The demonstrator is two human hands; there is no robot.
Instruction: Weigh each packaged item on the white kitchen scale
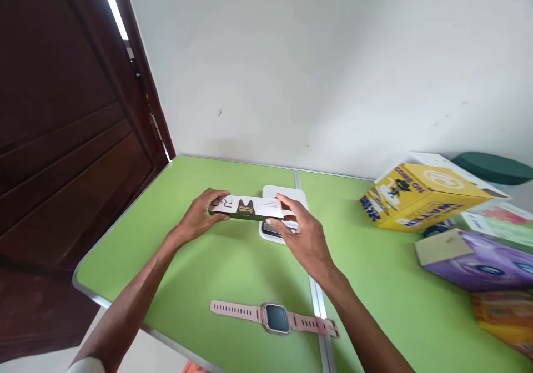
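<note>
A long, slim box [258, 206], white on top with a dark pointed-ear shape and green along its lower side, is held level above the table. My left hand [202, 213] grips its left end between thumb and fingers. At the other end, my right hand [302, 228] pinches it the same way. Behind and below the box lies a white digital scale [270, 191], partly covered by the box and my right hand; its dark display shows. Nearer to me a smartwatch [277, 318] with a pink strap lies stretched out flat, face up.
The green folding table [233, 267] has a metal seam right of the middle. On the right stand a yellow carton [425, 195], a purple box [478, 259], an orange pack [506, 317] and a dark green lid [493, 166]. A white wall is behind, a dark wooden door [62, 140] at left.
</note>
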